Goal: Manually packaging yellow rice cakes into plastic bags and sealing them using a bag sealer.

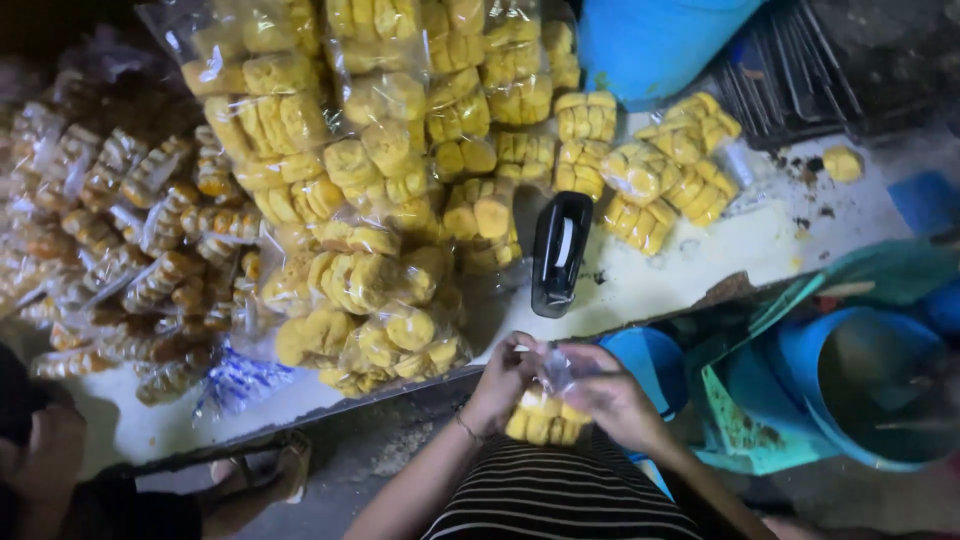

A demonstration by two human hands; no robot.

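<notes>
Yellow snack packs dominate the view: a large heap of filled clear bags (370, 200) covers the middle of the pale tabletop (740, 250), with a second heap of browner, twisted snacks in bags (130, 240) to its left. That much looks finished and stacked. A few yellow packs (670, 170) lie looser toward the right, and a single unbagged yellow piece (843, 163) sits alone near the far edge, so some work seems left.

Beyond the heap stands a big blue drum (650, 40); beside the person's right side are blue buckets (860, 380) and a green crate (750, 420), which crowd that side. The near rim of the tabletop runs diagonally just in front of the hands, leaving only a narrow strip of bare surface (dotted with dark crumbs) between heap and edge.

A black stapler (560, 252) stands in that strip, near the hands but apart from them.

Smallest, and in hand: one small bag of yellow pieces (545, 420), held over the lap in front of the striped shirt (560, 495). The left hand (505, 380) and right hand (610, 395) both pinch its clear plastic top, fingers closed on it.
</notes>
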